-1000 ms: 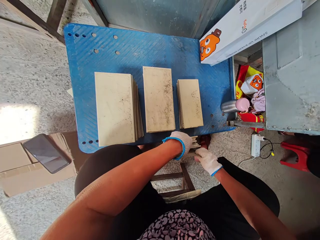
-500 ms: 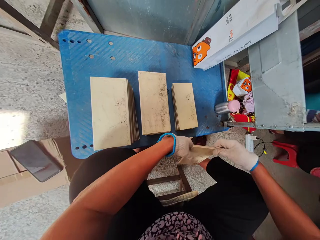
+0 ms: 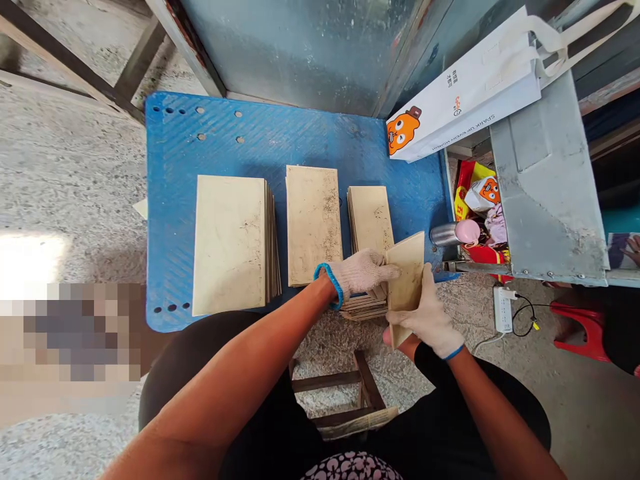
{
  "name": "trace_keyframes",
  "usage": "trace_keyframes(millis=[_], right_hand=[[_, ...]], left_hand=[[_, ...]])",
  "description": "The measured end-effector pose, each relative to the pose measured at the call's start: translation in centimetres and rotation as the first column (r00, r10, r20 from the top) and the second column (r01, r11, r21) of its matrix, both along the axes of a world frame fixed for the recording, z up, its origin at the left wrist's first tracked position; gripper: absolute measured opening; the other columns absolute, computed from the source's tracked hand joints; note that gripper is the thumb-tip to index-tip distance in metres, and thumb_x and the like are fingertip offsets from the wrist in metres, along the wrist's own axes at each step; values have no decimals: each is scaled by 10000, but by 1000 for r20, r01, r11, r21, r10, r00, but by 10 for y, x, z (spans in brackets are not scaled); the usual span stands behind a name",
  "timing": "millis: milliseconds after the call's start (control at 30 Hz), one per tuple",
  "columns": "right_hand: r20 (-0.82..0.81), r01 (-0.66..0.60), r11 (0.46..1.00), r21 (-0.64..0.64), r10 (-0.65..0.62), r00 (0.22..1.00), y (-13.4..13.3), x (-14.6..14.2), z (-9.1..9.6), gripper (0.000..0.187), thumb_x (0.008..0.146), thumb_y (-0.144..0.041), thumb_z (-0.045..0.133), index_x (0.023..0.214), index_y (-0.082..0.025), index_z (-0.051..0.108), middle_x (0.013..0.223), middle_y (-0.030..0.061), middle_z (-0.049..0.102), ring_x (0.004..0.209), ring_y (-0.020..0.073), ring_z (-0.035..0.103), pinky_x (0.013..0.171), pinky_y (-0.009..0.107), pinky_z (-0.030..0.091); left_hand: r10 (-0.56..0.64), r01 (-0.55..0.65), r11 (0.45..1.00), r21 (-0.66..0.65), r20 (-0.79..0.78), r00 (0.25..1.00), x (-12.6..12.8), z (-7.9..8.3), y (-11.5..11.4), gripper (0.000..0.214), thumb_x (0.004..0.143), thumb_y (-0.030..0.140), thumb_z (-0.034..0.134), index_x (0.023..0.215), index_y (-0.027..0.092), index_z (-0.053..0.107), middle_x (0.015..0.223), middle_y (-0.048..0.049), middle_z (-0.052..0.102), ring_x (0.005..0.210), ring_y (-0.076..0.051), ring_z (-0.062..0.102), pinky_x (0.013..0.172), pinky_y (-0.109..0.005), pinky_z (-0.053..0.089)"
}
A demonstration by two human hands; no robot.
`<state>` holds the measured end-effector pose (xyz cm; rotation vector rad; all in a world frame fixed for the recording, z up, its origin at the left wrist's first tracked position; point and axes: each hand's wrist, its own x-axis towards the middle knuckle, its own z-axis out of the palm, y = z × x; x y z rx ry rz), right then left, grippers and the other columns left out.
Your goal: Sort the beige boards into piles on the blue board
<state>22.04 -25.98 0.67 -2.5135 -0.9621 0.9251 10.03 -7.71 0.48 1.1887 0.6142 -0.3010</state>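
Both my hands wear white knit gloves with blue cuffs. A thin, pale rectangular board is tilted up between them. My right hand grips its lower and right edges, with the thumb stretched up along the right side. At the left edge, my left hand pinches the board, a digit lying on its face; its other fingers are partly hidden. Below that hand shows a low stack of boards. On the blue table stand a large board stack, a middle stack and a narrow stack.
A white carrier bag lies at the back right, beside a grey metal cabinet. A flask with a pink lid juts out near the table's right edge. A power strip and red stool are on the floor at right.
The board has come up from a flatter pose over my lap to a steep tilt near the narrow stack. My right hand has moved left, and the low stack now shows.
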Motion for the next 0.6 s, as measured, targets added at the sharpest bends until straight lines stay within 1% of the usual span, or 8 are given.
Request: trace_keyframes(millis=[67,167,233,367,400,467,533,600], right_hand=[[97,-15,1000,1,15,995,1,-13,-3,1297,560,-468,823,1531,-158,20,1555,224,233,1424,363,280,1108,498,334],[155,-55,998,14,52,987,9,-25,-7,1348,540,-469,836,1538,-144,-10,1589,222,122,1457,366,191,1126,498,309],[170,-53,999,-3,53,984,17,-28,-9,1333,541,-470,831,1542,-155,9,1594,209,118,1452,359,210,1115,482,329],[152,-1,998,-55,9,988,39,-18,-7,1240,588,-514,779,1546,-155,79,1552,198,253,1401,340,329,1086,441,367],[151,15,997,-81,-3,988,46,-13,-5,1235,583,-524,778,1545,-155,98,1537,200,283,1381,346,360,1075,441,375],[166,52,989,-140,-28,986,63,0,-2,1250,553,-539,794,1542,-165,127,1511,208,324,1334,368,417,1049,452,392],[204,77,983,-169,-41,978,82,11,-1,1256,537,-554,800,1538,-177,143,1485,212,355,1299,381,449,1027,459,401],[245,85,983,-166,-42,969,102,19,-4,1228,556,-576,779,1530,-166,153,1455,218,382,1283,381,461,1014,459,404]], left_hand=[[54,-54,999,9,-1,999,-1,1,0,339,805,443,632,676,129,632,572,-19,636,575,-140,643,538,-228,520],[90,-84,988,131,-42,995,-1,0,0,342,801,437,636,650,130,627,564,-12,624,563,-133,628,520,-220,503],[107,-92,977,192,-68,992,1,-2,0,363,813,444,617,637,127,625,566,-17,622,557,-130,619,513,-217,492],[154,-111,939,326,-109,982,6,3,1,449,900,453,461,678,117,659,601,-53,645,580,-132,623,521,-213,467],[135,-77,914,397,-121,983,6,6,2,473,908,464,436,702,114,678,628,-67,661,613,-144,633,538,-220,466],[34,64,837,543,-168,985,3,15,3,508,896,508,430,768,111,719,714,-100,699,706,-187,659,589,-247,478],[-142,274,737,618,-254,957,-2,23,0,516,867,538,452,860,115,748,822,-137,728,799,-243,681,651,-290,502],[-349,472,634,613,-319,881,-7,26,-8,481,844,513,491,952,128,759,900,-164,740,867,-284,697,716,-327,524]])
